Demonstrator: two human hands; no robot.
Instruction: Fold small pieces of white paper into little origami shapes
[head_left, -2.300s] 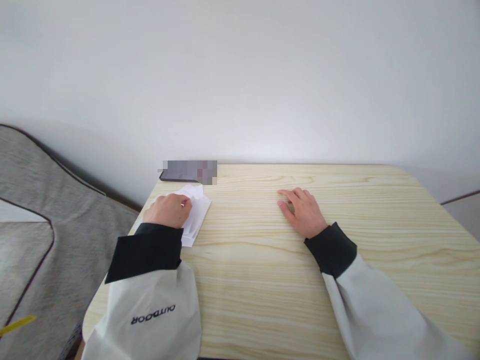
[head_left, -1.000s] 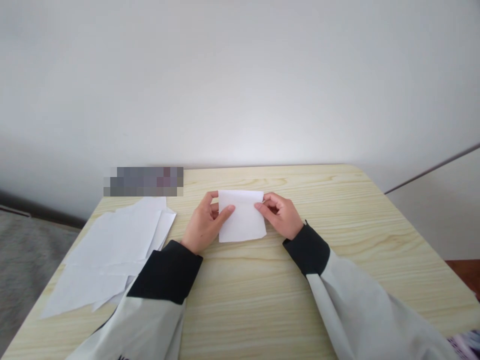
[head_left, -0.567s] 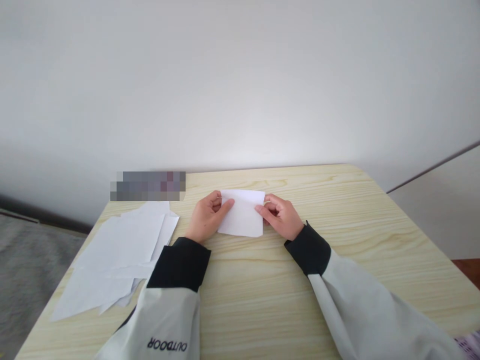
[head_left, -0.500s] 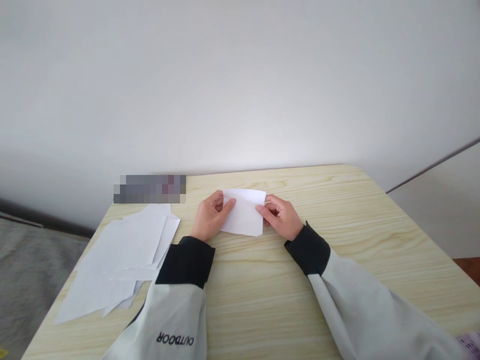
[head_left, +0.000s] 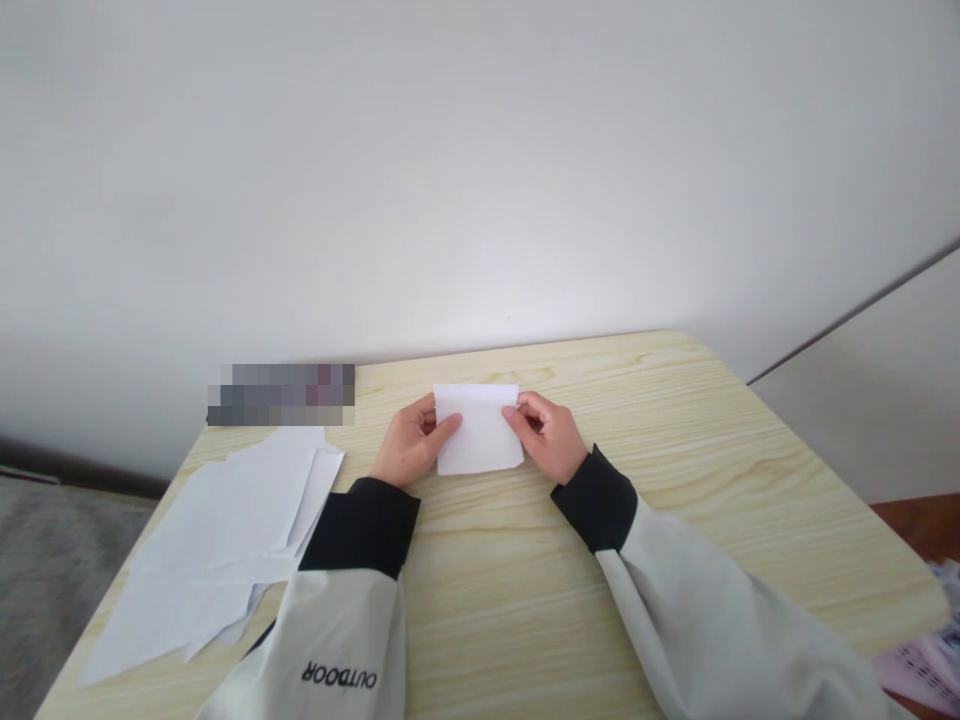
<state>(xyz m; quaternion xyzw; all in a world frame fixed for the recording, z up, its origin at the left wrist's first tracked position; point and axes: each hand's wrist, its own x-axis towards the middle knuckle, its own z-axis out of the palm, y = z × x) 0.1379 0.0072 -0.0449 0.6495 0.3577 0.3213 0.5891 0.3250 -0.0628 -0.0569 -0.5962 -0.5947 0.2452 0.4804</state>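
Observation:
A small white piece of paper (head_left: 480, 435) is held up over the middle of the table, with a crease line near its top edge. My left hand (head_left: 411, 440) pinches its left side, thumb on the near face and the other fingers behind. On the opposite side my right hand (head_left: 551, 435) grips the paper the same way, thumb in front. The fingertips behind the sheet are hidden. To the left of my left hand lies a loose pile of white paper sheets (head_left: 225, 510), overlapping at different angles.
A blurred-out dark object (head_left: 281, 395) sits at the table's back left corner. The wood-grain table (head_left: 495, 620) meets a pale wall (head_left: 480, 180) at its far edge. Something pink and patterned (head_left: 926, 670) shows at the lower right, beyond the table edge.
The view has shifted slightly to the right. The paper, tilted before, is now straighter, and its top strip is more plainly bent along the crease. Both hands keep their hold.

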